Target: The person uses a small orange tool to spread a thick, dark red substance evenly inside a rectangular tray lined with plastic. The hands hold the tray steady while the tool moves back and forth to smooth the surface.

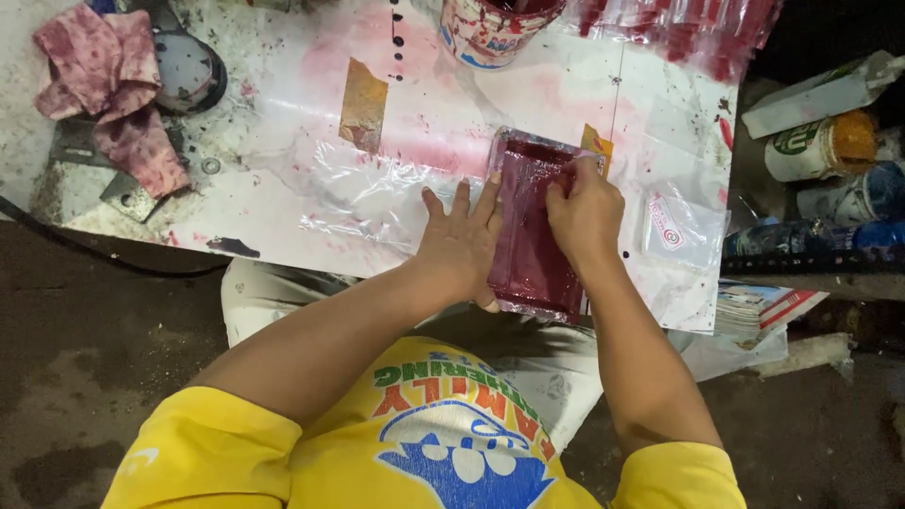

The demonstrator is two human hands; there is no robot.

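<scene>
A small rectangular screen-printing frame [530, 253], stained dark red, lies on a white worktable [283, 203]. My left hand [460, 243] rests flat with fingers spread on the frame's left edge and on a clear plastic bag [377, 193] beside it. My right hand [584, 212] is closed around something on the frame's upper right part; what it grips is hidden by the fingers.
A red-stained paint can [490, 28] stands at the table's far edge. A pink-stained rag [118, 90] lies at the left. Clear bags with a red print [681, 231] sit right of the frame. Cans and bottles [830, 151] crowd a shelf at the right.
</scene>
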